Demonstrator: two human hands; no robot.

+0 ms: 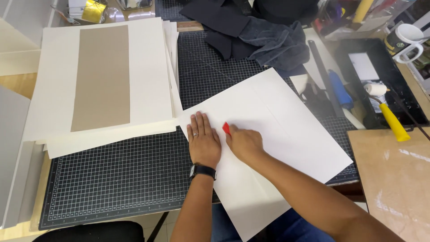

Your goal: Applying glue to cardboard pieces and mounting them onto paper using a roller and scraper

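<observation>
1. A stack of cream paper sheets (pixel 53 89) lies at the left on the dark gridded cutting mat (pixel 116 179), with a tall tan cardboard strip (pixel 102 76) flat on top of it; the stack's lower right corner ends just beside the white sheet.
2. The large white paper sheet (pixel 286 130) lies tilted across the middle of the mat, smooth and plain, with a faint crease line running up its middle. Its near corner hangs past the mat's front edge, and its right corner reaches almost to the brown board (pixel 394 179). Bare mat lies open to the left, below the stack.
3. The left hand (pixel 203 139) lies palm down on the sheet's left edge, fingers together and straight, a ring on one finger and a dark watch at the wrist.
4. The right hand (pixel 244 143) rests just beside it, curled around a small red tool (pixel 226 129) whose tip shows between the two hands, pressed to the paper.
5. Further right, a black tray (pixel 403 96) holds a paint roller with a yellow handle (pixel 394 122); dark folded cloth (pixel 260 36) sits at the mat's far edge.
</observation>
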